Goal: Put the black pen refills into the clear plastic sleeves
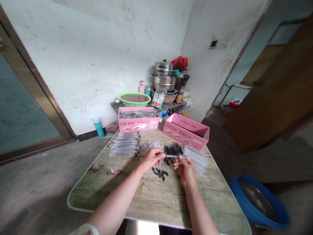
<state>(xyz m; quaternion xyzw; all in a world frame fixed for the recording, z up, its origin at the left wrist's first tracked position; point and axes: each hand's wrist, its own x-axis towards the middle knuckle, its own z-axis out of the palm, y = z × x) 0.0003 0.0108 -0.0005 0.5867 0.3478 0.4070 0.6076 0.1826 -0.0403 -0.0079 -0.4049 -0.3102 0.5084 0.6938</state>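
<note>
Between my two hands, a thin pale pen [172, 156] is held level above the table. My left hand [153, 157] pinches its left end, and the fingers of my right hand [186, 167] close on its right end. Just beyond the pen lies a bunch of slim black pieces [173, 148]. Small black caps [160, 173] are scattered between my wrists. Clear, whitish pen barrels [197, 160] fan out right of my right hand. A pile of small white parts [153, 144] sits behind my left hand, and stacked pens [125, 144] lie farther left.
At the table's [156, 202] far edge stand a pink box [138, 125] filled with pens and another pink box [184, 138], its bottom partly hidden. Behind are a green basin [135, 103] and stacked pots [164, 80]. A blue tub [276, 213] stands on the floor at right.
</note>
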